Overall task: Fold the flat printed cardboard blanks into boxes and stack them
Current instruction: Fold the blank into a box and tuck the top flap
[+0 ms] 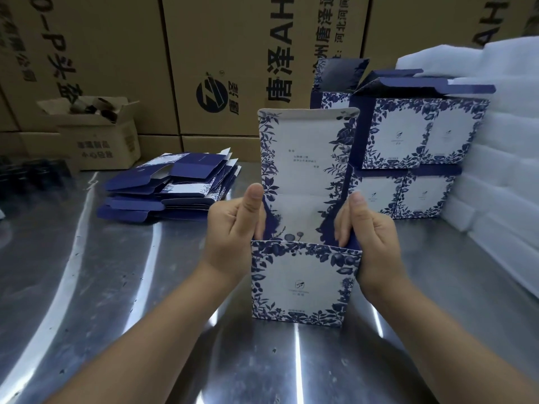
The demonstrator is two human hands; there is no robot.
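Far left at the back there's a small open brown carton (96, 135) with some dark roll-shaped things sitting in it, can't tell what exactly. Next to it on the shiny metal table (116, 287) is a messy pile of flat blanks (169, 185), navy and white floral print, still unfolded. In the middle, the box (303, 281) being worked on stands upright on the table near the front edge, its tall lid flap (303, 158) sticking straight up; what's inside the box is hidden by the front wall. The left hand (233, 228) grips the box's left side, fingers curled in, thumb pointing up. The right hand (370, 237) grips the right side the same way, fingers curled over the navy side flap. Behind and to the right is the stack of folded boxes (408, 147), two rows high, the top ones with navy lids open. Just beside that, far right, is a pile of white foam sheets (495, 141). Big printed cartons (218, 53) wall off the back.
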